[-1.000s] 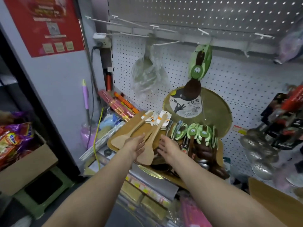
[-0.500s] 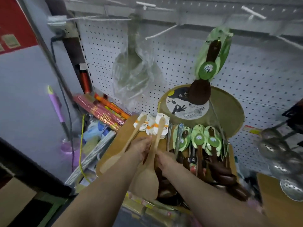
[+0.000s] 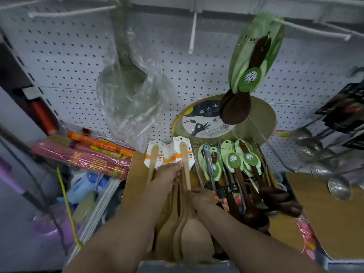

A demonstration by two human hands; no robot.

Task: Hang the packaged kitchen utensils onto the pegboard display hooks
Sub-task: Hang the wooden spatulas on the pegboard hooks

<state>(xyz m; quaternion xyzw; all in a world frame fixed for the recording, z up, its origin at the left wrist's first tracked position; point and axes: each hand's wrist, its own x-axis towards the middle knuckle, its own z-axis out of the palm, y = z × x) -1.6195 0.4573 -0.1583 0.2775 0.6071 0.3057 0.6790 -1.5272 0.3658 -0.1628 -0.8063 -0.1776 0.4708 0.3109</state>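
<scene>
Between both hands, pale spatulas are gripped: left hand on handles, right hand beside. Card headers could tear if yanked.

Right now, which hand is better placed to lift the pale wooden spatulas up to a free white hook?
Probably the left hand. It already grips the handles of the pale wooden spatulas just below their white and orange cards, near the hang holes. The right hand sits lower on the handles, farther from the bare white hook above.
</scene>
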